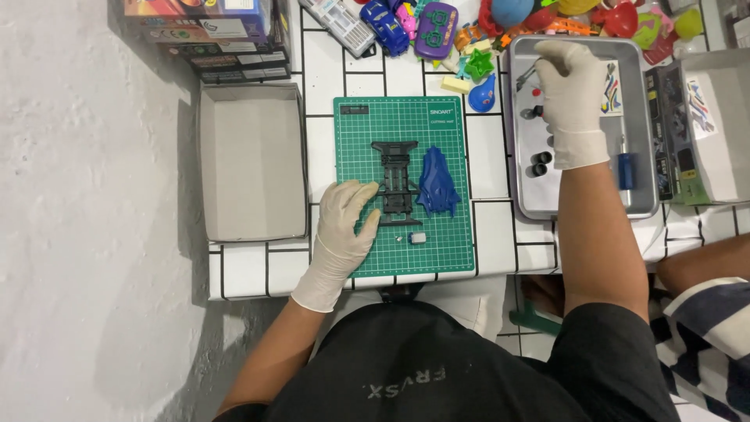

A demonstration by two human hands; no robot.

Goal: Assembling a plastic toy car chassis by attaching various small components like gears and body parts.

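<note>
The person sits at a white tiled worktop [484,168] with a green gridded cutting mat [406,125] laid square before them. On the mat lies a black plastic toy-car chassis [395,178], a flat open frame, with a blue moulded plastic car body shell [437,184] just beside it on the right and a small grey motor [418,237] below them.

The gloved left hand [344,230] rests on the mat at the chassis's lower left, fingers [367,189] spread wide and touching its near edge, steadying rather than gripping. The chassis looks light, stiff and thin-ribbed, probably easy to snap if twisted; the long side rails seem the safest place to hold it.

The gloved right hand [570,98] is well apart from the mat, reaching into a grey metal tray [644,156], fingers pinched narrowly around a small slender part that is too small to identify. Small black wheels [539,162] and a blue-handled screwdriver [626,168] lie in the tray. An open grey cardboard box lid [254,160] sits left of the mat, and bright plastic toys [437,27] crowd the far edge.
</note>
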